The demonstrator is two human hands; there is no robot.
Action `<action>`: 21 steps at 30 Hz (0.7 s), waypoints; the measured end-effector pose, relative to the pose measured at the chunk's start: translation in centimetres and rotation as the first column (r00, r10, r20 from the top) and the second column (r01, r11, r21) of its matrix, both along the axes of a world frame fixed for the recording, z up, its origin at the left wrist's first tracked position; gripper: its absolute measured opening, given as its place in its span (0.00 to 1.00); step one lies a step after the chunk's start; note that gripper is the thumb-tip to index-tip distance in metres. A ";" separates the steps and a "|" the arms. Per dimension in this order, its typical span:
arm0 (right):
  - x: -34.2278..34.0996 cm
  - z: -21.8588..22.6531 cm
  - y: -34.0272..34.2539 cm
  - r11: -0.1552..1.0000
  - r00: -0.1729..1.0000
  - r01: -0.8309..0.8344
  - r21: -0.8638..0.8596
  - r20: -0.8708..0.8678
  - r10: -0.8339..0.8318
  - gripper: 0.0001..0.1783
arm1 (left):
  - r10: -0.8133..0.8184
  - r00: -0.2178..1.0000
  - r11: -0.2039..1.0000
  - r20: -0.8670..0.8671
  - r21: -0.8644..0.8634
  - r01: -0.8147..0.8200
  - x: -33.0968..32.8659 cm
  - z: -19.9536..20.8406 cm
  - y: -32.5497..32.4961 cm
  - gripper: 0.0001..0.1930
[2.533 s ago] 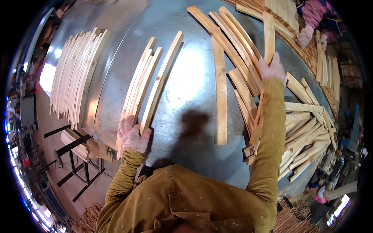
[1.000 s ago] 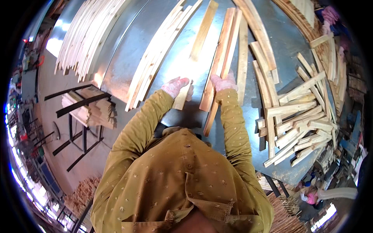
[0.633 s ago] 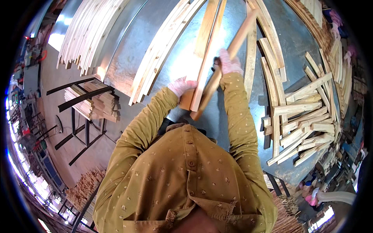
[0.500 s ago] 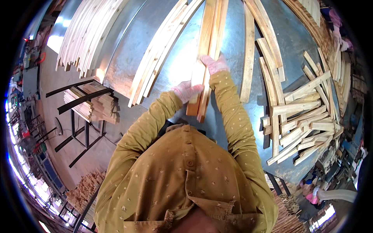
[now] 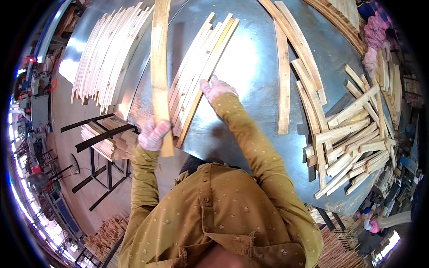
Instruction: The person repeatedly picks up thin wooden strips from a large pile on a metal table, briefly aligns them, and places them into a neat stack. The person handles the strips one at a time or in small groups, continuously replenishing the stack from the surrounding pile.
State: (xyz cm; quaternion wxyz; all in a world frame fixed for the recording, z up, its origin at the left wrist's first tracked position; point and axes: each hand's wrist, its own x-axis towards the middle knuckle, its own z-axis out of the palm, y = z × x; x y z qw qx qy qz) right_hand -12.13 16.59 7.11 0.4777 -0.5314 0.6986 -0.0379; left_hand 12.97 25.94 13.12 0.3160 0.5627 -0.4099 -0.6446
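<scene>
My left hand [image 5: 153, 135], in a pale pinkish glove, is closed around the near end of a long wooden strip [image 5: 161, 85]. The strip is raised and points away from me, left of a small row of similar strips [image 5: 192, 76] on the metal table. My right hand [image 5: 218, 88], gloved alike, is at the right edge of that row. Its thumb and fingers are apart, the fingertips touching or very close to the outermost strip [image 5: 206, 82]; it grips nothing that I can see.
A wide row of pale strips [image 5: 109, 58] lies at the far left of the metal table [image 5: 250, 111]. Longer strips [image 5: 282, 76] and a jumbled pile of short pieces [image 5: 357, 143] are on the right. A black metal stand [image 5: 107, 172] with stacked wood is at left. A co-worker's hand [image 5: 371, 60] shows far right.
Both hands were together on a few strips in the middle. They have moved left and apart: the left hand carries one strip, and the right is beside the row. The view has shifted somewhat.
</scene>
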 end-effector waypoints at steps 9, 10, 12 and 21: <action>-4.5 0.1 6.8 0.950 0.677 0.293 0.105 0.678 -0.284 0.22 | -0.398 0.690 0.788 0.605 -0.160 0.595 -8.2 0.1 -0.7 0.32; -6.1 1.4 6.2 0.986 0.845 0.158 -0.056 0.524 -0.106 0.21 | -0.084 0.631 0.664 0.771 -0.429 0.612 -7.7 1.8 -2.3 0.31; -7.0 5.3 4.8 0.925 0.930 -0.309 -0.222 0.130 0.343 0.26 | 0.357 0.345 0.340 0.868 -0.465 0.817 -7.6 6.0 -5.7 0.30; -23.2 3.6 -5.3 0.731 0.774 0.013 -0.682 -0.456 -0.440 0.40 | -0.054 -0.012 0.912 0.998 0.055 0.407 5.5 2.1 -12.0 0.20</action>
